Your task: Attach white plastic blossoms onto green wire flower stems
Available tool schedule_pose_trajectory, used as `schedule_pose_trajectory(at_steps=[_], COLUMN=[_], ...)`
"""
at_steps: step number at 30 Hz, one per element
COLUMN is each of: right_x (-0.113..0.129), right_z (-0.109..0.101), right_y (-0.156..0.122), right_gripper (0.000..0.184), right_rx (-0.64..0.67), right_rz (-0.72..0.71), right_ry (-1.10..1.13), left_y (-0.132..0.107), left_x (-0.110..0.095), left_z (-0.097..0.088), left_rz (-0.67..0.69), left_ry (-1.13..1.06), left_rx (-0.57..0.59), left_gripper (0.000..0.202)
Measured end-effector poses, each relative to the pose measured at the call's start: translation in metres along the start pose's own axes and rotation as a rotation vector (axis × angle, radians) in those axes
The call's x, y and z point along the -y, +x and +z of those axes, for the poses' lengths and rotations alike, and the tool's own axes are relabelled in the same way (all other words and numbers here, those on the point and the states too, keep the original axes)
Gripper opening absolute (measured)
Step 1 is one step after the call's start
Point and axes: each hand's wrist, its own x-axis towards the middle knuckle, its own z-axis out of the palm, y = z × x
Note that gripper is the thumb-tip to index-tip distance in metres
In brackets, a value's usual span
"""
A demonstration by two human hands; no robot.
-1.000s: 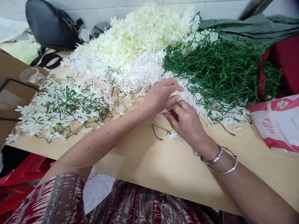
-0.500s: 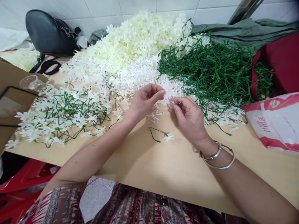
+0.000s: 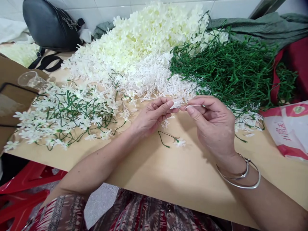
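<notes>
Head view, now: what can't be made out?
Head view: gripped ends of the white strands, hidden by the left hand and right hand.
Head view: rest of the red item, cut off by the right edge.
Head view: detail in the emblem on the packet, too small.
Head view: table beneath the green stems, covered by them.

1. Free: open bench (image 3: pixel 154 173), lower ctr, btwn L forearm (image 3: pixel 103 160) & R forearm (image 3: pixel 271 200); loose stemmed flower (image 3: pixel 179 143) in way, ctr.
2. Ctr: L hand (image 3: pixel 154 114), R hand (image 3: pixel 214 125) almost meet, block path up.
3. Upper ctr: white flower pile (image 3: pixel 151 35); upper R: green stem heap (image 3: pixel 223 67).
4. Mid L: stemmed flower heap (image 3: pixel 74 112); R edge: pink-white bag (image 3: pixel 291 128).
5. Free: lower R, below bag.
</notes>
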Motion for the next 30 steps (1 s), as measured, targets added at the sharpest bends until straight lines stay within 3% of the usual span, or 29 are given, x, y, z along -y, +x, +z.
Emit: schedule_pose_trajectory(at_steps=[5, 9, 11, 14, 18, 24, 30], right_x=[0.006, -0.001, -0.006, -0.007, 0.004, 0.014, 0.009], right_z=[-0.003, -0.008, -0.009, -0.01, -0.005, 0.003, 0.002], right_y=[0.001, 0.002, 0.002, 0.005, 0.007, 0.0, -0.002], right_gripper=[0.009, 0.014, 0.013, 0.007, 0.009, 0.011, 0.01], right_rx=[0.068, 0.166, 0.154, 0.027, -0.123, -0.085, -0.048], right_rz=[-0.121, -0.164, -0.151, -0.143, -0.128, -0.091, -0.088], right_ry=[-0.202, -0.357, -0.422, -0.439, -0.271, -0.155, -0.268], left_y=[-0.001, -0.001, 0.0, 0.001, -0.001, -0.007, -0.008], left_x=[-0.003, -0.005, -0.004, -0.002, -0.001, 0.001, 0.007], left_z=[0.001, 0.001, 0.0, -0.002, 0.001, 0.009, 0.011], left_rz=[0.202, 0.269, 0.281, 0.221, 0.039, -0.008, 0.009], left_ry=[0.274, 0.324, 0.295, 0.169, 0.0, -0.069, 0.007], left_rx=[0.037, -0.076, -0.126, -0.117, -0.043, 0.01, 0.004], left_gripper=[0.037, 0.039, 0.038, 0.036, 0.034, 0.033, 0.034])
